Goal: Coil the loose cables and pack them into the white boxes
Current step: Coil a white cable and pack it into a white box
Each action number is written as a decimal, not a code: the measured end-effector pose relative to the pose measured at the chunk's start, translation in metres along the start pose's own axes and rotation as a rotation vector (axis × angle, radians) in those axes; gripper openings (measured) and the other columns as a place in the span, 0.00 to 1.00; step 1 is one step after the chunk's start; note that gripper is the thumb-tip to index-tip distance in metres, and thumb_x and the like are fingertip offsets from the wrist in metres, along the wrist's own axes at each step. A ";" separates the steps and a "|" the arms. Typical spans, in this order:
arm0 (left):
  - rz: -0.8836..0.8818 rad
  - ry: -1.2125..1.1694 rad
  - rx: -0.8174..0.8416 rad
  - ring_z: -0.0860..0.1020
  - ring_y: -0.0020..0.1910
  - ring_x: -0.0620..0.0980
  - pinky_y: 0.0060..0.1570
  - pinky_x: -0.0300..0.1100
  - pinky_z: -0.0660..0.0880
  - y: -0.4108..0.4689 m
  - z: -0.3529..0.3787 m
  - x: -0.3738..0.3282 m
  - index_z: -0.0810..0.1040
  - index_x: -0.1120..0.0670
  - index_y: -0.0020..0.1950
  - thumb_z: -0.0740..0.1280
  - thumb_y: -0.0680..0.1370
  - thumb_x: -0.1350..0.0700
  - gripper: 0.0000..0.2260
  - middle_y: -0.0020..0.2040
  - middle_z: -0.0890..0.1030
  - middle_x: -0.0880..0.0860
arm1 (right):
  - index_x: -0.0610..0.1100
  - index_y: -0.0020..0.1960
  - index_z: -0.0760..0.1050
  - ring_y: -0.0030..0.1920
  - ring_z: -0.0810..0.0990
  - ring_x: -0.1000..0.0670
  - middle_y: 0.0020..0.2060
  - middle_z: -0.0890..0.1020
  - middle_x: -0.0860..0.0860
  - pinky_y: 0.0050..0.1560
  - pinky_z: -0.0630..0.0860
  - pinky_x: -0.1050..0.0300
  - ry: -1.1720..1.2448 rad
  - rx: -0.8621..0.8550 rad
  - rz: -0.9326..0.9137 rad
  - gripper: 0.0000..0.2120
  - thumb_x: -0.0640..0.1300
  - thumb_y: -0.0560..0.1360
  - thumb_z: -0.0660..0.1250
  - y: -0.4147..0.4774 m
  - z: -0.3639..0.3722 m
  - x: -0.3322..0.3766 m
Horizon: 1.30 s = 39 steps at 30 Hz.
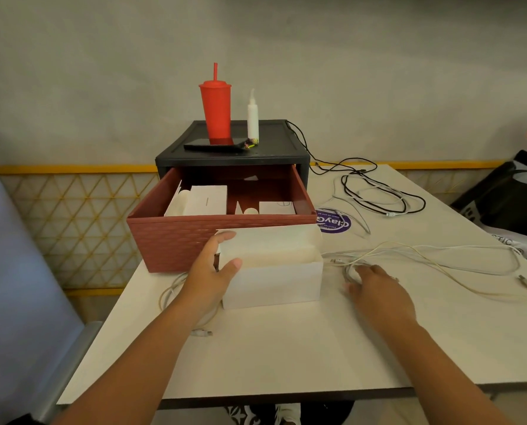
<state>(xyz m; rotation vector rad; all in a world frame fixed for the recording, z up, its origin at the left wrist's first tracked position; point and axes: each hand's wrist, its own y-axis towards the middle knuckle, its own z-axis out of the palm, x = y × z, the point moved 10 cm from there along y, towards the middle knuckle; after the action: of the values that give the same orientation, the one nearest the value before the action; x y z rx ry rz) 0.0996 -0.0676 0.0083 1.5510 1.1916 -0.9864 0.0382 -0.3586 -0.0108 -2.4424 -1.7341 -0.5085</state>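
Pale wall and yellow lattice trim back a white table (286, 348), where a reddish drawer (176, 240) stands pulled out with small white boxes (208, 199) inside. Just in front of it sits an open white box (274, 280). The hands are apart: the left hand (210, 271) grips the box's left end, thumb in front and fingers on top, while the right hand (379, 289) lies on a loose white cable (349, 268) beside the box — whether it grips, I cannot tell. A black cable (422, 204) sprawls farther back.
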 end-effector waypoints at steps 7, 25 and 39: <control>0.000 -0.007 0.000 0.72 0.64 0.53 0.65 0.56 0.69 0.000 0.001 0.000 0.69 0.25 0.53 0.65 0.77 0.59 0.24 0.65 0.73 0.51 | 0.51 0.57 0.73 0.52 0.77 0.48 0.53 0.77 0.50 0.43 0.69 0.60 -0.264 0.117 -0.167 0.15 0.37 0.76 0.55 -0.014 0.000 -0.002; -0.026 -0.090 0.017 0.77 0.52 0.46 0.40 0.30 0.76 -0.003 0.004 -0.004 0.70 0.40 0.60 0.64 0.78 0.63 0.20 0.58 0.76 0.52 | 0.54 0.49 0.77 0.38 0.74 0.62 0.42 0.78 0.61 0.40 0.70 0.68 0.466 -0.056 -0.552 0.11 0.38 0.76 0.64 -0.039 -0.102 0.128; 0.013 -0.010 0.028 0.71 0.65 0.51 0.66 0.53 0.69 -0.003 0.004 -0.004 0.70 0.31 0.56 0.65 0.77 0.60 0.22 0.66 0.72 0.48 | 0.48 0.56 0.75 0.50 0.73 0.48 0.49 0.81 0.50 0.45 0.73 0.55 -0.042 -0.086 -0.649 0.12 0.43 0.77 0.57 -0.020 -0.035 0.132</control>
<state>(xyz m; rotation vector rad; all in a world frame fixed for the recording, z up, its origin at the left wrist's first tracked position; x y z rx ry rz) 0.0951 -0.0723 0.0107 1.5725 1.1644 -1.0054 0.0513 -0.2430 0.0628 -1.8961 -2.5628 -0.5914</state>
